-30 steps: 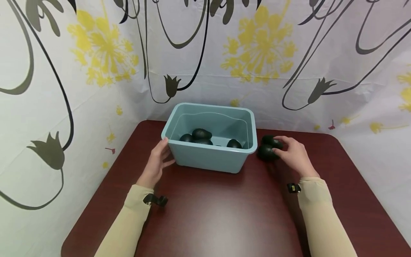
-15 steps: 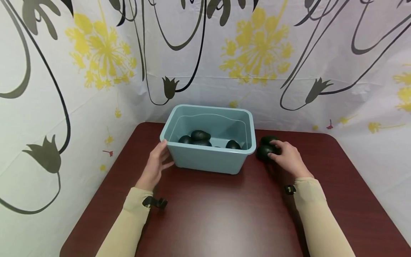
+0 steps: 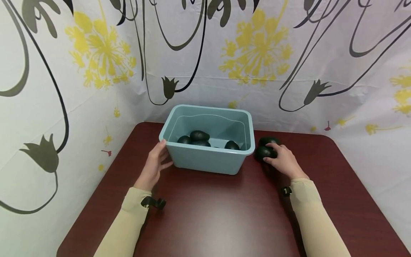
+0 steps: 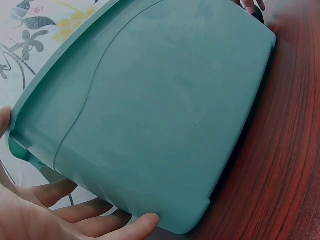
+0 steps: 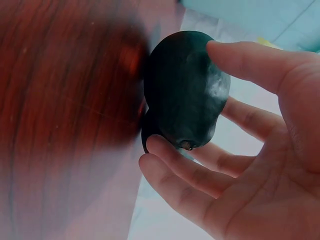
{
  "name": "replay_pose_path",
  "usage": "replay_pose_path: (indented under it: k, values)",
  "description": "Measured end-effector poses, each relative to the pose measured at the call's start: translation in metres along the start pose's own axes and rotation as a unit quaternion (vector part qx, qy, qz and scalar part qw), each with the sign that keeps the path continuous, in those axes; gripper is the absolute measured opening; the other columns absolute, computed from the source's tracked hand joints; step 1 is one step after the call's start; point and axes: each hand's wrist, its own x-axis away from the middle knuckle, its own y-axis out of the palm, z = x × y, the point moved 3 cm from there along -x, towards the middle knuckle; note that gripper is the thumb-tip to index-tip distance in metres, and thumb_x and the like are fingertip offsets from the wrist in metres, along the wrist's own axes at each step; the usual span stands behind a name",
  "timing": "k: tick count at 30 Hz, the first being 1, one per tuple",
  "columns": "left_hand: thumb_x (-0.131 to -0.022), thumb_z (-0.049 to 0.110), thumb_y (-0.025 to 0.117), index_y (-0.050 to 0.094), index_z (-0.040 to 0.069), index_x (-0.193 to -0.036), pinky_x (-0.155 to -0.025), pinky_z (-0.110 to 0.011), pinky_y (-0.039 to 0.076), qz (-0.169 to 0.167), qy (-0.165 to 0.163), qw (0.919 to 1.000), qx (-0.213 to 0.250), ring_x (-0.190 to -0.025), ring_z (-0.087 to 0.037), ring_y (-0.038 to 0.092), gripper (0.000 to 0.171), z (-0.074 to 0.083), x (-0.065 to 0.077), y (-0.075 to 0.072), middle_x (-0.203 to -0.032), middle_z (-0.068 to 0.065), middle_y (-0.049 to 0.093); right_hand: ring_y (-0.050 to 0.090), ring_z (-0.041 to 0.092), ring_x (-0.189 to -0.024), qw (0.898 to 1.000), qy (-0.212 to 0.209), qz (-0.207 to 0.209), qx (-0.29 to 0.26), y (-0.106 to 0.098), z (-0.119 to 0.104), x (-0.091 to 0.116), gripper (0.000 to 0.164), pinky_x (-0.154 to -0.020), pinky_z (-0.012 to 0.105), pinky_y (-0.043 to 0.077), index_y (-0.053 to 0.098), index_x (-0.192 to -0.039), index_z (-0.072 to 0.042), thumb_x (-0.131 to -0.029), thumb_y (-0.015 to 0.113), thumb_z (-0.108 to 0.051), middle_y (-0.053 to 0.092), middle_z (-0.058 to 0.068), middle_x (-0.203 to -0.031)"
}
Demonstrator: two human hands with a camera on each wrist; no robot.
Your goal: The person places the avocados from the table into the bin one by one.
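Note:
My left hand (image 3: 153, 166) holds the light-blue plastic bin (image 3: 202, 157) at its near left corner. In the left wrist view one digit is at the rim and the other fingers (image 4: 100, 207) lie against the outer wall. Inside the bin are several dark avocados (image 3: 199, 135), partly hidden by the near wall. To the bin's right, my right hand (image 3: 284, 161) pinches an avocado (image 5: 182, 87) between thumb and fingers, close to the tabletop. Just behind it lies another dark avocado (image 3: 269, 140), partly covered.
The bin stands near the back of a dark red-brown table (image 3: 205, 210). A white cloth (image 3: 199, 53) with yellow and grey flowers hangs behind and along the sides. Each wrist carries a small black camera (image 3: 154, 202).
My right hand has moved left and nearer, from the rear avocado to the front one, and now grips it. My left hand stays at the bin's corner.

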Motion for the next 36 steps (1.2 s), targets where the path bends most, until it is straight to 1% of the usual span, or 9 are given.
replay_pose_path:
  k: [8, 13, 17, 21, 24, 29, 36]
  values:
    - [-0.096, 0.063, 0.054, 0.033, 0.031, -0.157, -0.104, -0.065, 0.037, 0.007, 0.003, 1.0000, -0.001, -0.143, -0.026, 0.036, 0.072, -0.001, 0.001, 0.000, -0.159, -0.002, 0.033, 0.051, 0.046, -0.116, 1.000, -0.006, -0.003, -0.008, 0.004, -0.002, -0.001, 0.062, -0.092, 0.064, 0.043, 0.053, -0.141, -0.012, -0.089, 0.077, -0.035, 0.053, 0.028, -0.130]
    - [-0.096, 0.062, 0.054, 0.032, 0.030, -0.157, -0.104, -0.066, 0.036, 0.007, 0.004, 1.0000, -0.002, -0.144, -0.026, 0.035, 0.072, -0.002, 0.000, -0.001, -0.159, -0.002, 0.033, 0.054, 0.045, -0.116, 1.000, 0.002, -0.010, -0.019, 0.005, -0.003, -0.001, 0.066, -0.092, 0.062, 0.045, 0.053, -0.142, -0.012, -0.087, 0.079, -0.040, 0.055, 0.025, -0.135]
    - [-0.097, 0.061, 0.054, 0.032, 0.029, -0.158, -0.105, -0.066, 0.035, 0.005, 0.005, 1.0000, 0.002, -0.144, -0.027, 0.035, 0.072, -0.001, 0.000, -0.001, -0.160, -0.003, 0.033, 0.054, 0.045, -0.116, 1.000, 0.007, -0.010, -0.027, 0.006, -0.004, -0.001, 0.068, -0.092, 0.062, 0.045, 0.053, -0.142, -0.011, -0.087, 0.080, -0.040, 0.054, 0.026, -0.137]
    - [-0.097, 0.061, 0.054, 0.033, 0.028, -0.158, -0.104, -0.066, 0.036, 0.006, 0.004, 1.0000, 0.001, -0.143, -0.026, 0.036, 0.072, -0.001, 0.001, -0.001, -0.159, -0.003, 0.033, 0.054, 0.043, -0.116, 0.999, 0.008, -0.005, -0.039, 0.009, -0.006, -0.001, 0.067, -0.093, 0.060, 0.045, 0.054, -0.141, -0.010, -0.087, 0.080, -0.038, 0.054, 0.026, -0.136]
    - [-0.097, 0.061, 0.053, 0.033, 0.029, -0.157, -0.104, -0.066, 0.036, 0.006, 0.005, 1.0000, 0.000, -0.143, -0.026, 0.036, 0.072, 0.000, 0.001, 0.000, -0.159, -0.003, 0.033, 0.055, 0.043, -0.115, 0.999, 0.010, -0.002, -0.048, 0.010, -0.007, -0.001, 0.065, -0.093, 0.059, 0.045, 0.055, -0.140, -0.012, -0.086, 0.081, -0.037, 0.055, 0.025, -0.134]
    - [-0.097, 0.062, 0.053, 0.033, 0.029, -0.157, -0.105, -0.066, 0.036, 0.008, 0.003, 1.0000, -0.002, -0.143, -0.026, 0.036, 0.072, 0.000, 0.002, 0.000, -0.159, -0.002, 0.034, 0.055, 0.042, -0.115, 0.998, 0.014, 0.001, -0.058, 0.011, -0.007, -0.001, 0.066, -0.092, 0.059, 0.046, 0.055, -0.140, -0.013, -0.085, 0.082, -0.037, 0.056, 0.025, -0.134]
    - [-0.097, 0.062, 0.053, 0.033, 0.029, -0.158, -0.104, -0.066, 0.036, 0.008, 0.008, 0.9999, -0.004, -0.143, -0.026, 0.035, 0.071, -0.001, 0.001, -0.001, -0.159, -0.002, 0.033, 0.055, 0.041, -0.114, 0.998, 0.025, -0.001, -0.056, 0.013, -0.004, -0.003, 0.068, -0.092, 0.058, 0.046, 0.054, -0.140, -0.014, -0.084, 0.082, -0.040, 0.056, 0.024, -0.134]
